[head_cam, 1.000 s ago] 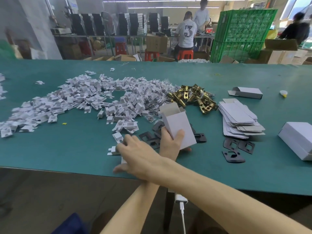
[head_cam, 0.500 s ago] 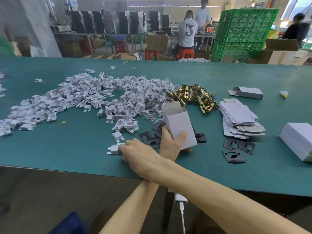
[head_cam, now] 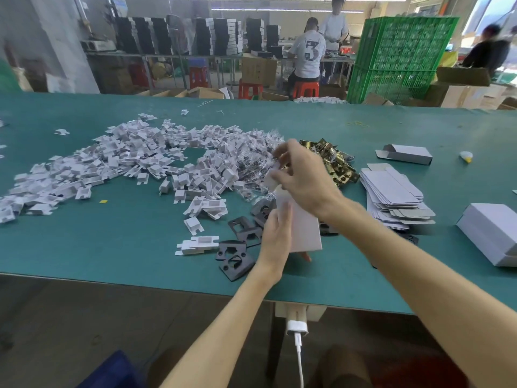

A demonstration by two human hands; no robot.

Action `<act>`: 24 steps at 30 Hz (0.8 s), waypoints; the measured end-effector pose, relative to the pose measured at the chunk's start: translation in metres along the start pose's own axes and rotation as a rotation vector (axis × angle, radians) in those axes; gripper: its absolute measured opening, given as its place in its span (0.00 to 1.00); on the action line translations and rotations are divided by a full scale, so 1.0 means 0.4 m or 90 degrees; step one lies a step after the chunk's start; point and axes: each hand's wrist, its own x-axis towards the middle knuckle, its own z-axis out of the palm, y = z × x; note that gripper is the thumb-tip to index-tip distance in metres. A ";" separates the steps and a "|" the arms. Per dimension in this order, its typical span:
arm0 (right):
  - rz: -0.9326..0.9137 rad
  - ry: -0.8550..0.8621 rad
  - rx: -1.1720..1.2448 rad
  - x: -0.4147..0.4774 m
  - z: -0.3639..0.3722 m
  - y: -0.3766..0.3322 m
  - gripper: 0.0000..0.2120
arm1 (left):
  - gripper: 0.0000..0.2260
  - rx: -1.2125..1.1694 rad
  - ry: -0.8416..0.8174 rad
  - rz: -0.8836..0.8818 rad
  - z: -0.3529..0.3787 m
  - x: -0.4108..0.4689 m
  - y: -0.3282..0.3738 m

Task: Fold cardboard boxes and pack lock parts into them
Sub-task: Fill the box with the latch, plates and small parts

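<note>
Curling round the white box [head_cam: 306,233], fingers of the left hand [head_cam: 275,236] were closed on it. At its twelve o'clock, a blurred white piece [head_cam: 272,177] was pinched by the right hand [head_cam: 305,177].

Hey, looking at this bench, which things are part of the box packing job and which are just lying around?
For the job: box held in the left hand, flat boxes, white inserts, brass latches, black plates.
Just lying about: green crates, red stool, charger.
</note>
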 end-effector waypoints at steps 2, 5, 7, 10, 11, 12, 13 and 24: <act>0.014 0.028 -0.059 0.016 -0.038 0.037 0.12 | 0.28 -0.008 0.008 -0.005 -0.003 -0.001 -0.006; 0.044 0.033 -0.129 0.023 -0.086 0.087 0.10 | 0.28 0.001 0.001 -0.010 -0.004 0.001 -0.013; 0.042 0.009 -0.152 0.011 -0.086 0.104 0.07 | 0.28 0.016 -0.012 -0.003 -0.002 0.000 -0.015; 0.038 -0.027 -0.173 -0.001 -0.096 0.118 0.06 | 0.28 0.016 -0.019 -0.004 -0.001 -0.004 -0.012; 0.040 -0.031 -0.174 -0.001 -0.098 0.121 0.07 | 0.28 0.015 -0.017 -0.007 -0.002 -0.005 -0.011; 0.040 -0.036 -0.176 -0.002 -0.099 0.122 0.07 | 0.28 0.016 -0.014 -0.009 -0.003 -0.004 -0.010; 0.045 -0.047 -0.177 -0.002 -0.099 0.124 0.07 | 0.28 0.020 -0.012 -0.012 -0.003 -0.004 -0.009; 0.058 -0.120 -0.198 -0.009 -0.103 0.132 0.09 | 0.27 0.030 -0.028 -0.008 -0.001 -0.006 -0.013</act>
